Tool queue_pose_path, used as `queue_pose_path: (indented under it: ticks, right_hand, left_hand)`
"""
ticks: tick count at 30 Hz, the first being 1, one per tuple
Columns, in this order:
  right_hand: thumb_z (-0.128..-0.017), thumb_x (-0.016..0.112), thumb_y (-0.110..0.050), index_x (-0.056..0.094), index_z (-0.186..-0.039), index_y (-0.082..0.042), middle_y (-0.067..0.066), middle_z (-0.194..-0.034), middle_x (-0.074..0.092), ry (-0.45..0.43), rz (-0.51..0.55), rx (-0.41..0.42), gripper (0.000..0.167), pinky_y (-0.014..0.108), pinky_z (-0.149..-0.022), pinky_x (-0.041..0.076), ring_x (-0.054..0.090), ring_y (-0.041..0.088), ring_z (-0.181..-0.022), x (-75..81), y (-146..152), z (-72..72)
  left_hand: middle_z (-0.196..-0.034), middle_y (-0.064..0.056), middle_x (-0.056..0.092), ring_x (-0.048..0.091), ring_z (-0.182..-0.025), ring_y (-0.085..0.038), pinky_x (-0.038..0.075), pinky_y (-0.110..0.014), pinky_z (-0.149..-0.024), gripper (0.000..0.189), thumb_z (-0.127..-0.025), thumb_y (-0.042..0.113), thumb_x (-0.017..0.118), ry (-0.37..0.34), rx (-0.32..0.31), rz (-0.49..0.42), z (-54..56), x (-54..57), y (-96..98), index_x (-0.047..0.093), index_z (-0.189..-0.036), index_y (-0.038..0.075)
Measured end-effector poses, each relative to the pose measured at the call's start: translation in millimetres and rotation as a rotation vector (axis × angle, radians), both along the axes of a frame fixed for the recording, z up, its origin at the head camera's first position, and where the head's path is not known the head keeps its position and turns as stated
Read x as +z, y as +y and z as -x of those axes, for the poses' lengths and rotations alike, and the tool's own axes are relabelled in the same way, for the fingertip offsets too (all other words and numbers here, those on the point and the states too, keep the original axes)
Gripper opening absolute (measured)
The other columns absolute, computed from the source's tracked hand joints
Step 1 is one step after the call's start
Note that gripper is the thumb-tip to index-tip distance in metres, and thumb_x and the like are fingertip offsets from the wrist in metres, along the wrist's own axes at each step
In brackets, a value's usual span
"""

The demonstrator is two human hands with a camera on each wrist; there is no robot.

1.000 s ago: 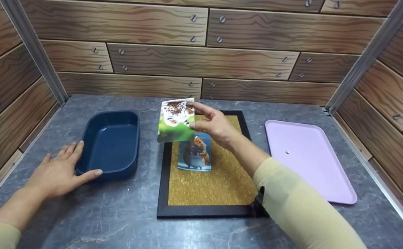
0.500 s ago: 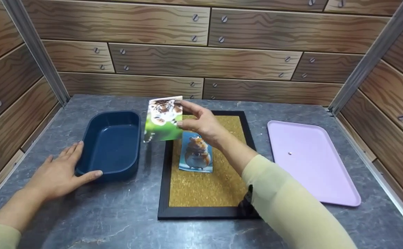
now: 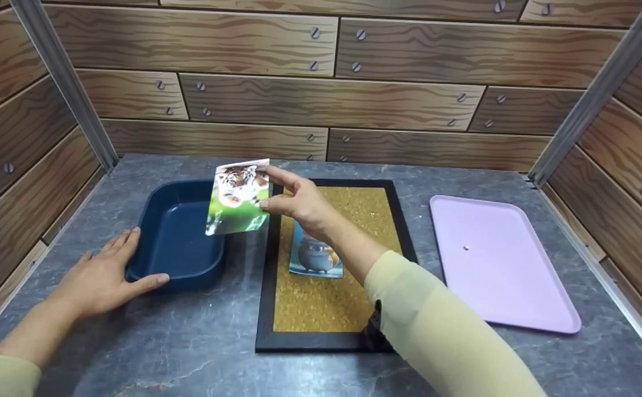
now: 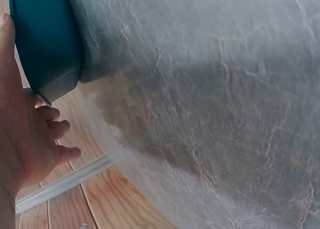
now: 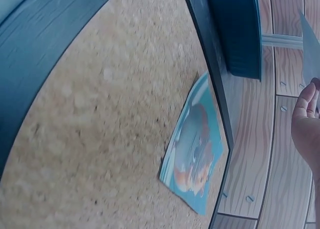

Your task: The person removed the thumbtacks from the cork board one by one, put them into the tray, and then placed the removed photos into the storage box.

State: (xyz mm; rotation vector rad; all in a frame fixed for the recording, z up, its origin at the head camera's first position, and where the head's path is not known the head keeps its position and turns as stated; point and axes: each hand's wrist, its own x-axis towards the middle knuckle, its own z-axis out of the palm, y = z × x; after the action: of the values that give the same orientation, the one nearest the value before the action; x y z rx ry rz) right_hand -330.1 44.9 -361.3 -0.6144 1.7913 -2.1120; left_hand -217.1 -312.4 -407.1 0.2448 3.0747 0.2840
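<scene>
Pinching the tiger picture [image 3: 238,199] by one side, left of the bent right fingers [image 3: 283,176], perhaps to keep it showing; touching the blue bin [image 3: 188,280] with spread left fingers [image 3: 125,246], maybe to steady it.

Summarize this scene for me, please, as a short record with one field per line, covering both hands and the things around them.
Left hand: rests against the blue tub, thumb at its near rim
Right hand: pinches the tiger picture by its right edge
Cork board: black-framed, between the blue tub and the lilac tray
Hamster picture: on the cork board, upper part hidden in the head view
On the lilac tray: one tiny object, too small to identify
</scene>
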Motion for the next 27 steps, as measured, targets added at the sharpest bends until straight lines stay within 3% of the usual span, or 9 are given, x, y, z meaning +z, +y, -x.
queue_pose_path:
  ticks: [8,16,27]
  right_hand:
    - [-0.082,0.071,0.009,0.041,-0.149,-0.006,0.014,-0.144,0.051,-0.009,0.012,0.017,0.075,0.032,-0.088,0.057,0.067,0.014,-0.088,-9.1,-22.2,-0.4]
    - [-0.084,0.065,0.012,0.036,-0.151,-0.004,0.017,-0.146,0.047,-0.024,0.014,0.014,0.075,0.028,-0.082,0.058,0.068,0.012,-0.084,-12.0,-20.1,-0.4]
    - [-0.083,0.069,0.008,0.039,-0.15,-0.008,0.012,-0.145,0.048,-0.052,-0.016,0.019,0.076,0.034,-0.087,0.058,0.068,0.015,-0.088,-15.4,-45.7,-3.8]
  left_hand:
    - [-0.159,-0.032,0.015,0.021,-0.142,-0.054,0.016,-0.078,-0.104,0.117,-0.083,0.083,0.042,-0.046,0.015,0.0,-3.0,-1.3,-8.8,0.002,-0.157,0.001]
    - [-0.16,-0.029,0.014,0.018,-0.144,-0.052,0.016,-0.076,-0.106,0.117,-0.083,0.083,0.041,-0.048,0.0,-0.012,5.7,0.9,5.5,0.003,-0.158,0.003]
    - [-0.16,-0.03,0.009,0.016,-0.144,-0.052,0.014,-0.077,-0.107,0.116,-0.083,0.082,0.042,-0.031,-0.003,-0.029,-2.3,0.3,-0.2,0.002,-0.157,0.003]
